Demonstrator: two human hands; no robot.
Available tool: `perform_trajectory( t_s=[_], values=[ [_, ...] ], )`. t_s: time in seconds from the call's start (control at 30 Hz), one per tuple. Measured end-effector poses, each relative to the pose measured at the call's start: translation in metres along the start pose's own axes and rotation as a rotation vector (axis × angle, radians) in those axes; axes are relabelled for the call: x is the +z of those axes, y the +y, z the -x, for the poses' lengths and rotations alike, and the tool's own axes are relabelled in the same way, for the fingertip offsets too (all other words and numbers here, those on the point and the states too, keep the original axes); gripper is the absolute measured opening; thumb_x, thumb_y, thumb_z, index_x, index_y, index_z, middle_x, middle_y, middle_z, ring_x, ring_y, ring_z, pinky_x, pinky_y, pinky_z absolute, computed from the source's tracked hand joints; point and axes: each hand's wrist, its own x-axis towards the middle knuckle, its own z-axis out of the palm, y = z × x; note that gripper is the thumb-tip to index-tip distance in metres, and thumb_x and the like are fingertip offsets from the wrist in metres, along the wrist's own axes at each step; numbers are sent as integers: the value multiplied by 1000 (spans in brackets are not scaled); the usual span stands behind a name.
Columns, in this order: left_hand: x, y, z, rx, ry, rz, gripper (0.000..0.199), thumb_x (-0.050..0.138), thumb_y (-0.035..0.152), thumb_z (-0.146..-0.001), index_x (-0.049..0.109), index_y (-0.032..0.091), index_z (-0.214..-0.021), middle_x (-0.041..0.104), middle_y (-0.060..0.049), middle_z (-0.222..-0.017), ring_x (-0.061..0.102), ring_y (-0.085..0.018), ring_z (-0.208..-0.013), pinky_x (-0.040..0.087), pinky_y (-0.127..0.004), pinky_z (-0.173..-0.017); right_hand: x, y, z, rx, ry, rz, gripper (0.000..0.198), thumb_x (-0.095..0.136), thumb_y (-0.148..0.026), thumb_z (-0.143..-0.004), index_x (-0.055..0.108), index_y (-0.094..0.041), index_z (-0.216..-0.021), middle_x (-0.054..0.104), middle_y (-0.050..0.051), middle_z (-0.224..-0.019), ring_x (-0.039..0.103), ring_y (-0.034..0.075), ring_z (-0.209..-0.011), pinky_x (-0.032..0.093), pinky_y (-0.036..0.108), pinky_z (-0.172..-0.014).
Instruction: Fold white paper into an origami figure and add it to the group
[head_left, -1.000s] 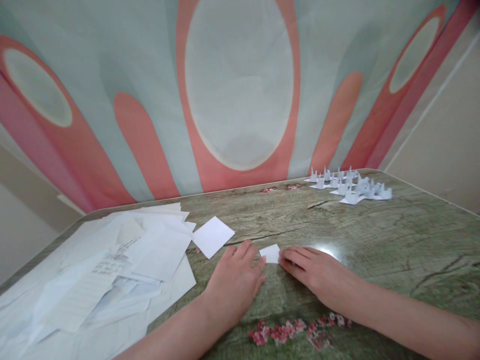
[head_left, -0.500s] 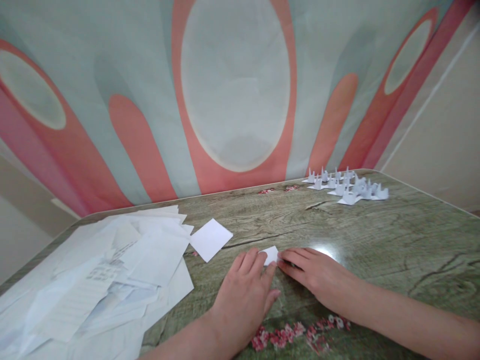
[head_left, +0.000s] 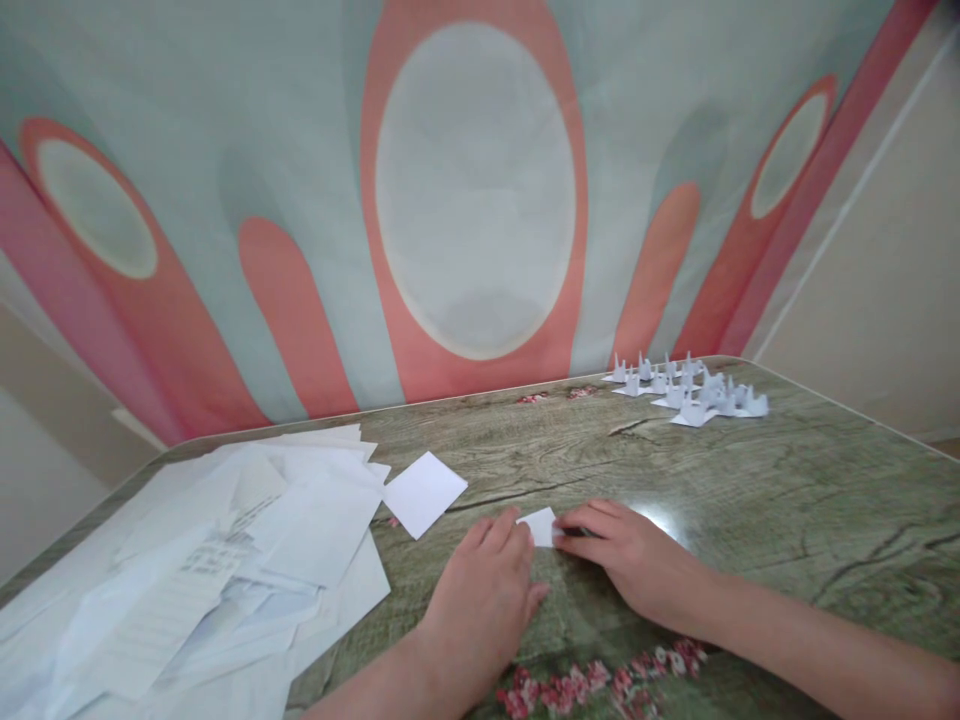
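A small folded white paper (head_left: 538, 527) lies on the wood-patterned table between my two hands. My left hand (head_left: 486, 590) is over its left end, fingers curled together and pressing it down, the thumb held lower and apart from it. At the right edge of the same paper, my right hand (head_left: 619, 555) pinches it between thumb and fingertips. Fingers cover both ends, so only the middle of the paper shows. Beyond my left hand, a flat white paper square (head_left: 425, 494) is turned on its corner.
A big loose heap of white sheets (head_left: 300, 520), some printed, spreads over the table's left side. Several folded paper cranes (head_left: 697, 395) stand at the far right. A painted backdrop (head_left: 480, 385) rises behind the table's (head_left: 810, 500) far edge.
The view has tilted up slightly, so the table sits lower. My left thumb has drawn back from the folded paper's near edge, while my right hand stays at its right edge.
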Motion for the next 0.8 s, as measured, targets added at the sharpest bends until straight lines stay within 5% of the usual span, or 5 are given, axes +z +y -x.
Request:
perform_trajectory(
  t_s=[0.17, 0.47, 0.8],
  values=[
    [-1, -3, 1, 30, -11, 9, 40, 43, 37, -89, 55, 10, -117, 55, -11, -122, 44, -25, -117, 33, -38, -99, -7, 9, -19, 203, 76, -362, 39, 38, -7, -83, 55, -21, -115, 60, 5, -99, 55, 15, -89, 45, 28, -80],
    [10, -16, 0, 6, 85, 144, 34, 43, 29, -88, 51, 17, -119, 49, -9, -128, 39, -25, -122, 34, -41, -99, -7, 12, -34, 382, -79, -358, 25, 47, -12, -79, 59, -17, -100, 60, 2, -78, 53, 13, -67, 42, 25, -64],
    [22, -24, -1, -82, 181, 375, 30, 49, 31, -86, 56, 25, -115, 50, -8, -126, 38, -25, -123, 34, -45, -101, -12, -7, -14, 201, -48, -422, 31, 44, -2, -76, 58, -20, -98, 57, 2, -86, 53, 13, -77, 42, 25, -71]
  ],
)
